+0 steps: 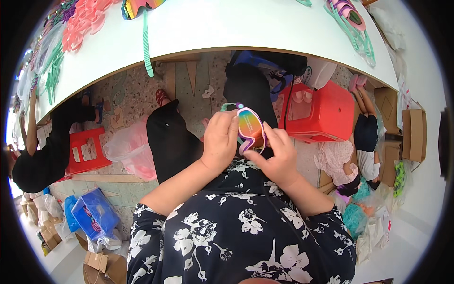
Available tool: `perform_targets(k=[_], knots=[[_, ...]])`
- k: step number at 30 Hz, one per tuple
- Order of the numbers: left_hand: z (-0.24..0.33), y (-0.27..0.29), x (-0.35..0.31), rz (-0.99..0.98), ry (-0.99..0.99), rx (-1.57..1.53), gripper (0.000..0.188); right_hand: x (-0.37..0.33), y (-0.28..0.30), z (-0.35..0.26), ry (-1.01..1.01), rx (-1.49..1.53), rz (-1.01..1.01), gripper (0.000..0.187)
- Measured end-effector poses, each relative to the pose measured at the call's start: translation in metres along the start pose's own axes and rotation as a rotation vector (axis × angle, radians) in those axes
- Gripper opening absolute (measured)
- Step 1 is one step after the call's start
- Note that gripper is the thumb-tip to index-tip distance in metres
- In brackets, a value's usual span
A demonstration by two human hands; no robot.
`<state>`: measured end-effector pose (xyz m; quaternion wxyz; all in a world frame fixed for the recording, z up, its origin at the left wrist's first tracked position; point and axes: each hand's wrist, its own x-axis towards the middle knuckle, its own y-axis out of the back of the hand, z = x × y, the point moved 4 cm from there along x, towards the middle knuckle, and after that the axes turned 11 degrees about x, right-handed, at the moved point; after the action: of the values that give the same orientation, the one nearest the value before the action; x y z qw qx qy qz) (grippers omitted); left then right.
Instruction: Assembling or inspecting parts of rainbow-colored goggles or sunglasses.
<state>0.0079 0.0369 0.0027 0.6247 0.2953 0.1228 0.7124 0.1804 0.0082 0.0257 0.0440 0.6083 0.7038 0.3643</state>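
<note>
Over my lap I hold a pair of goggles (250, 124) with a rainbow mirrored lens and a purple and pale pink frame. My left hand (220, 138) is closed on the goggles' left side, where a short piece of green strap (228, 106) shows. On the other side, my right hand (280, 158) grips the rim, its thumb near the lower edge and fingers along the right edge. The fingertips behind the frame are hidden.
A white table (213, 28) curves ahead, bearing more goggles (137, 7), pink straps (84, 23) and purple-framed goggles (352, 16). Red stools (321, 111) stand beneath its edge. A blue basket (97, 213) sits at lower left. People are at both sides; cardboard boxes (414, 135) stand right.
</note>
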Motion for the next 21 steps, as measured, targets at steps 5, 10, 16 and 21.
perform_targets(k=[5,10,16,21], knots=[[0.028,0.009,0.003,-0.046,-0.316,0.212,0.023,0.024,0.022,0.014,-0.250,0.329,-0.002,0.020],[0.027,0.007,0.011,-0.209,-0.177,0.025,0.023,0.037,0.020,0.049,-0.759,0.812,-0.195,0.018],[0.023,-0.003,0.024,-0.604,0.553,-0.434,0.016,0.052,0.013,0.068,-1.011,1.194,-0.505,0.017],[0.009,-0.014,0.030,-0.850,0.681,-0.651,0.014,0.053,0.002,0.079,-1.109,1.325,-0.755,0.019]])
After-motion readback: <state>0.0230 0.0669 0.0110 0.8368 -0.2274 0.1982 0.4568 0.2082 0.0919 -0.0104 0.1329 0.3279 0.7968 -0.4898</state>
